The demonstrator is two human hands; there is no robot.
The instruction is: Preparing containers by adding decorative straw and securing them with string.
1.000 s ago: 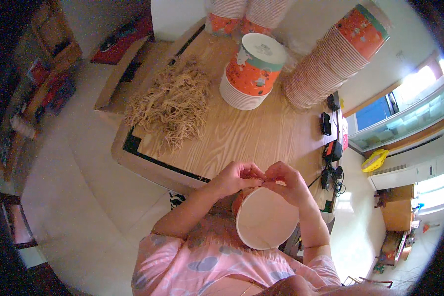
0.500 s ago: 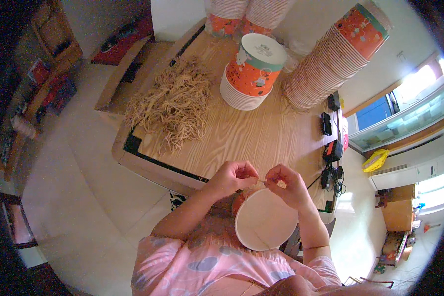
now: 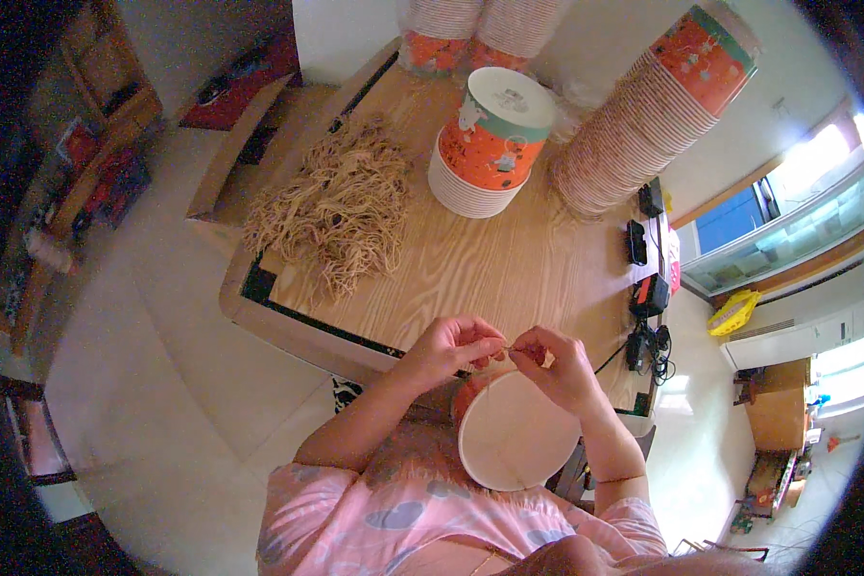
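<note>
- The wooden table (image 3: 509,278) fills the middle of the view, and the person sits at its near edge with both forearms coming up from below.
- A leaning stack of paper tubs (image 3: 643,125) lies far right on the table, nested and tipped on its side; it looks to be stored there, out of the working space.
- A shorter stack of tubs (image 3: 490,144) stands upright at far centre, bottoms up.
- A heap of tan string pieces (image 3: 341,211) is spread on the left of the table, within arm's reach and clear of the hands.
- The paper tub (image 3: 516,432) being worked on sits near, at the table's edge against the person's lap, its white open mouth facing up, so the rim is easy to reach.
- The left hand (image 3: 451,348) and right hand (image 3: 557,363) meet just over the tub's far rim. Each has thumb and forefinger pinched closed on a thin bit of string; the strand itself is too small to trace.
- Black chargers and cables (image 3: 648,288) lie along the right edge, well apart from the hands.
- Nothing stands between the hands and the heap.
</note>
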